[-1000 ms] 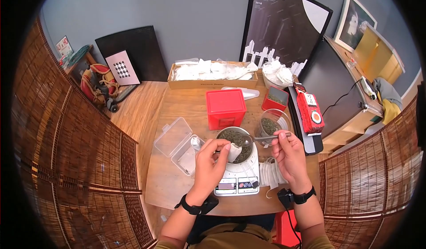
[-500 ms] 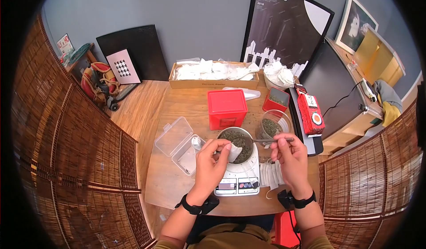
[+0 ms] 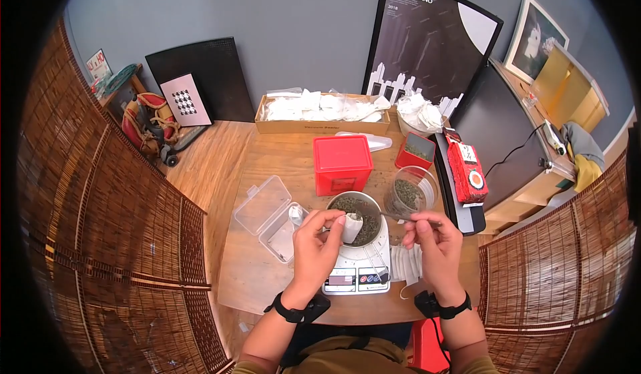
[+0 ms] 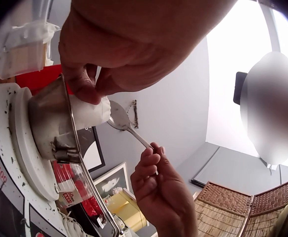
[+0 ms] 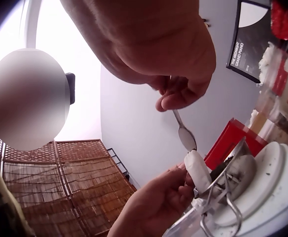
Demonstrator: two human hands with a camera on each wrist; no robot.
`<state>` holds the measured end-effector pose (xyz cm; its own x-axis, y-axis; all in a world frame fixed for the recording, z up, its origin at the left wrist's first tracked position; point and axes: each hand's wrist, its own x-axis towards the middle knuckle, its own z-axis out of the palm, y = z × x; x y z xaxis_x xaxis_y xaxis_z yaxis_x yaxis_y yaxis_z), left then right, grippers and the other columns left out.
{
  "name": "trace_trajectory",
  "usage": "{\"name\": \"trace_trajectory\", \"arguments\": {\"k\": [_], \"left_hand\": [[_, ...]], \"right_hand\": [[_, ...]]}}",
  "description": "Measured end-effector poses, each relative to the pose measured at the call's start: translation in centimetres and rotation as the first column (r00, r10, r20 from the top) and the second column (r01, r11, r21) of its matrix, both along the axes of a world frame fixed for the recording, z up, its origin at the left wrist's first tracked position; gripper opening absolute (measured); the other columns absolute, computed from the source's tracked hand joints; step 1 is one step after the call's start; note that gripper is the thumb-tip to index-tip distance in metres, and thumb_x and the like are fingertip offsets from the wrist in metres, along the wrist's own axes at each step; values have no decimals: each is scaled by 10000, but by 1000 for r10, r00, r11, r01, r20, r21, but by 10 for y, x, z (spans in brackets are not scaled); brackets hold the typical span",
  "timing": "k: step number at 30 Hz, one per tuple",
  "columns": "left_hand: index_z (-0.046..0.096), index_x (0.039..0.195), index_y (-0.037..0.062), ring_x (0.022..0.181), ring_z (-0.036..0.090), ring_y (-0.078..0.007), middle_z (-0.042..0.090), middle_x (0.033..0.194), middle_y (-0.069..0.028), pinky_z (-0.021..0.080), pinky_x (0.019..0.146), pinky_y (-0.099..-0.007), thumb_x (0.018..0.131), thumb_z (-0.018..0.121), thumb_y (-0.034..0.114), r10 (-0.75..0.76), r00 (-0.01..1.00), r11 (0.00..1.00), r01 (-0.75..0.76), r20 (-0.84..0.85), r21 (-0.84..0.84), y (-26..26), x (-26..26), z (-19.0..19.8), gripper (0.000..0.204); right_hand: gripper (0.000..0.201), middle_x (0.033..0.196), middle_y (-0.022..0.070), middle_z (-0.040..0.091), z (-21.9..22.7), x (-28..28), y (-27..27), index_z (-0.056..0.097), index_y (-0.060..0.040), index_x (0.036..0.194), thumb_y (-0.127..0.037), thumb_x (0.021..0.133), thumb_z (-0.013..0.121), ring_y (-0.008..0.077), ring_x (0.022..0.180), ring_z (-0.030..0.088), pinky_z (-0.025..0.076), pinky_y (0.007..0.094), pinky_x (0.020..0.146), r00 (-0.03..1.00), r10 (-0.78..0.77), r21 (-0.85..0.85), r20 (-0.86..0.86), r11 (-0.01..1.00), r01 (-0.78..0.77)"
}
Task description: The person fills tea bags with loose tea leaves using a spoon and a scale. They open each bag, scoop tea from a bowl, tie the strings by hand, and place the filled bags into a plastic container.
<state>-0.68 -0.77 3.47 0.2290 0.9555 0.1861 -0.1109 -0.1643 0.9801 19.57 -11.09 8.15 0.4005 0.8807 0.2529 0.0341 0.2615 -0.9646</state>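
My left hand (image 3: 315,246) pinches a small white tea bag (image 3: 352,231) by its side, its top end uppermost, over a metal pan (image 3: 381,232) of dried leaves. In the right hand (image 3: 439,246) is a metal spoon (image 3: 400,216), held by the handle between thumb and fingers. The spoon's bowl (image 4: 118,116) is right at the top of the bag in the left wrist view. Dark leaf bits show around the bag's top in the head view. Beneath the pan is a white kitchen scale (image 3: 340,271), its wire handle reaching over the display.
Left of the scale lies an opened clear plastic box (image 3: 262,207). Behind the pan stands a red tin (image 3: 342,164); a clear tub (image 3: 427,182) of leaves is to the right. Several filled bags (image 3: 405,262) lie beside the scale. A cardboard box (image 3: 314,126) sits at the back.
The spoon has moved left from above the pan to the top of the tea bag, and the right hand has dropped a little. The left hand stays in place, with the bag now more upright.
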Motion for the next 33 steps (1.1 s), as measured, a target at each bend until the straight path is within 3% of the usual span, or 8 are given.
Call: {"name": "trace_trajectory", "arguments": {"k": [7, 11, 13, 16, 23, 26, 28, 33], "left_hand": [[754, 1155, -58, 762, 639, -94, 655, 1010, -57, 543, 655, -241, 1067, 718, 20, 28, 998, 1000, -28, 59, 2, -1, 2, -5, 123], [754, 1155, -59, 770, 643, -97, 650, 1029, -60, 554, 662, -245, 1066, 716, 17, 29, 997, 1000, -29, 76, -7, -5, 6, -5, 122], [764, 1154, -74, 881, 675, -94, 664, 1066, -73, 617, 651, -248, 1067, 715, 19, 0, 996, 1000, 0, 85, 4, -5, 7, -6, 136], [764, 1160, -71, 904, 678, -100, 663, 1063, -72, 635, 662, -256, 1067, 715, 22, 21, 998, 1000, -21, 67, 5, -7, 5, -4, 140], [766, 1158, -75, 882, 680, -105, 669, 1071, -75, 623, 652, -251, 1067, 717, 25, -3, 1000, 999, 2, 14, 46, -7, 2, -1, 144], [767, 1149, -80, 882, 683, -107, 680, 1087, -84, 612, 647, -252, 1065, 721, 26, 36, 998, 999, -37, 55, 13, -7, -1, -3, 143], [769, 1142, -81, 892, 687, -112, 689, 1098, -91, 600, 665, -251, 1064, 723, 22, 27, 998, 1000, -26, 49, -7, -7, -1, -2, 138], [770, 1144, -77, 911, 689, -117, 696, 1079, -94, 589, 717, -257, 1065, 721, 25, 39, 999, 999, -39, 8, 38, -7, -3, -2, 138]], "right_hand": [[174, 985, 93, 757, -7, 0, -18, 689, 14, 1249, -117, 1147, 636, 120, 788, 700, 580, 267, 734, 980, -197, 47, 10, 979, 196], [172, 984, 98, 756, -18, -8, -20, 685, 15, 1238, -123, 1147, 636, 119, 763, 695, 574, 267, 722, 973, -208, 38, -98, 976, 213], [171, 975, 105, 756, -15, -17, -15, 683, 17, 1232, -123, 1146, 636, 124, 759, 698, 574, 271, 714, 988, -130, -21, -80, 992, 128], [173, 965, 109, 757, -18, -19, -14, 680, 19, 1236, -121, 1145, 636, 131, 757, 704, 581, 278, 718, 970, -205, 28, -128, 977, 211], [191, 975, 111, 755, -21, -23, -13, 685, 20, 1261, -125, 1149, 632, 126, 768, 709, 585, 276, 730, 983, -153, -39, -106, 988, 150], [187, 989, 102, 755, -26, -12, -8, 707, 25, 1261, -100, 1137, 645, 123, 782, 719, 588, 273, 740, 969, -235, 16, -79, 971, 237], [183, 994, 90, 757, -31, -3, -1, 740, 33, 1246, -75, 1114, 673, 129, 813, 742, 600, 278, 743, 966, -191, -18, 173, 980, 197], [184, 1009, 89, 763, -33, -1, 8, 765, 46, 1226, -64, 1096, 697, 138, 853, 762, 611, 284, 734, 926, -100, -25, 363, 993, 117]]}}
